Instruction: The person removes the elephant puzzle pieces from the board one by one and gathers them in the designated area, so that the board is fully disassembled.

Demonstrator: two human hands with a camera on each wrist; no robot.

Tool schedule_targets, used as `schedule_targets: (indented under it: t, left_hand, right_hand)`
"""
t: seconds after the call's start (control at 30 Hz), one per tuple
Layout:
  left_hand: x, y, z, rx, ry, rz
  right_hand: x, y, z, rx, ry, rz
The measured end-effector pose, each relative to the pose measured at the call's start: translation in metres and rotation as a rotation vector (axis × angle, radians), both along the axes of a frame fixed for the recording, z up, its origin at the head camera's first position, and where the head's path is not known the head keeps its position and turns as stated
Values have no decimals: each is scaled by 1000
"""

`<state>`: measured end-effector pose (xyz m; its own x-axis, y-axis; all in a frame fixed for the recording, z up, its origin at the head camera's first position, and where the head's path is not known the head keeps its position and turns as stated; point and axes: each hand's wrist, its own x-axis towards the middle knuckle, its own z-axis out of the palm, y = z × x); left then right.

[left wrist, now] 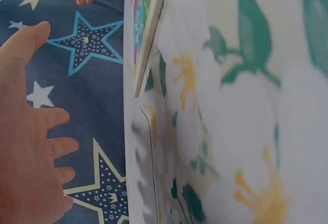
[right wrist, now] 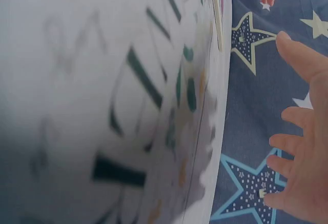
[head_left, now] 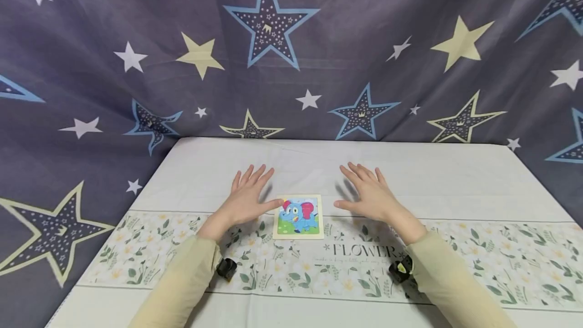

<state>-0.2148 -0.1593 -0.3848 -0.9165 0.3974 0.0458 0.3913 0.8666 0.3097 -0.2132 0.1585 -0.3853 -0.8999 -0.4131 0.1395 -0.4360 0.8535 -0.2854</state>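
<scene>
A small square picture puzzle (head_left: pixel 298 217) in a pale frame lies on the table, showing a blue elephant with red ears on green grass. To its left hovers my left hand (head_left: pixel 247 197), fingers spread, the thumb tip overlapping the puzzle's upper left corner in the head view. My right hand (head_left: pixel 371 196) is held to the right of the puzzle with its fingers spread and nothing in it. In the left wrist view the puzzle's edge (left wrist: pixel 149 39) rises beyond the left hand (left wrist: pixel 31 131). The right wrist view shows the right hand (right wrist: pixel 305 137) above the cloth, its shadow below.
A white tablecloth (head_left: pixel 410 176) with a printed flower band and the word FLOWER covers the table. Behind it hangs a dark curtain (head_left: pixel 319 65) patterned with stars. Small black devices are strapped at the left wrist (head_left: pixel 226 269) and right wrist (head_left: pixel 401 269).
</scene>
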Motion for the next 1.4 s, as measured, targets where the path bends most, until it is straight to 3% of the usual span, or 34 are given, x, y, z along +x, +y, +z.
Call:
schedule_targets:
  t: [0.13,0.27,0.6,0.77,1.1,1.4]
  left_hand:
    - [3,3,0,27,4,-27]
    - [8,5,1,93,-37,-59]
    - [13,13,-6,215,-184,-96]
    - [14,16,-11,274,-222,-111]
    - [14,24,-12,216,-216,-118]
    - [13,31,-13,195,-266,-140]
  right_hand:
    - [0,-6,-1,-18,41,41]
    - [-1,-13,-2,-56,58,84]
    - [0,-32,-6,-37,-7,130]
    - [0,-41,-7,-27,-31,142]
    - [-1,-59,-5,-10,-92,146]
    - [-8,-68,-7,-18,-138,148]
